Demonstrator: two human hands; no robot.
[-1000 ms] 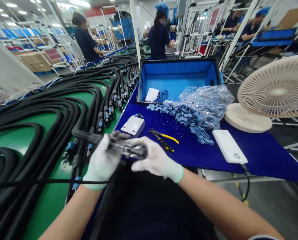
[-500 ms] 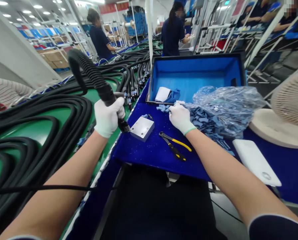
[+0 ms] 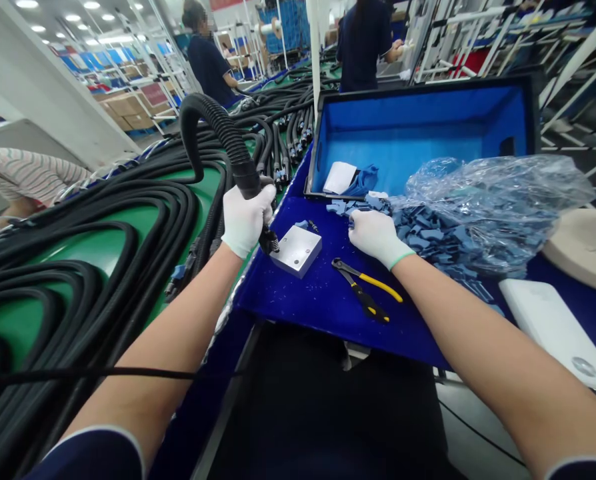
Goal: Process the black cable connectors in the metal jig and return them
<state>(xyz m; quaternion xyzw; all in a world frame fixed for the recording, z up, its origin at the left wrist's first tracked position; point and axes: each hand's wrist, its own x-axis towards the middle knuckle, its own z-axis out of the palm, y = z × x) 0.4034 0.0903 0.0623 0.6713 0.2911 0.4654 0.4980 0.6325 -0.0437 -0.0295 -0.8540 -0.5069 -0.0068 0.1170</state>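
Observation:
My left hand (image 3: 247, 217), in a white glove, is wrapped around a black corrugated hose (image 3: 221, 130). The hose arches up above the fist, and its dark connector end (image 3: 269, 241) points down beside a silver metal block (image 3: 298, 250). My right hand (image 3: 375, 235), also gloved, is at the near left edge of a pile of small blue plastic pieces (image 3: 431, 233). Its fingers are pinched together, with a bit of blue showing at the tips. Yellow-and-black pliers (image 3: 365, 287) lie on the blue table surface (image 3: 288, 300) between my forearms.
Behind the pile stands a blue bin (image 3: 393, 143) with a black rim. Clear plastic wrap (image 3: 508, 200) covers part of the pile. A white device (image 3: 553, 327) and a beige base (image 3: 585, 247) are at right. Looped black hoses (image 3: 143, 200) cover the green table at left. People work beyond.
The view has shifted, moving the scene to the right in the frame. My left hand has brought the hose's connector end closer to the metal block. My right hand remains by the blue pieces.

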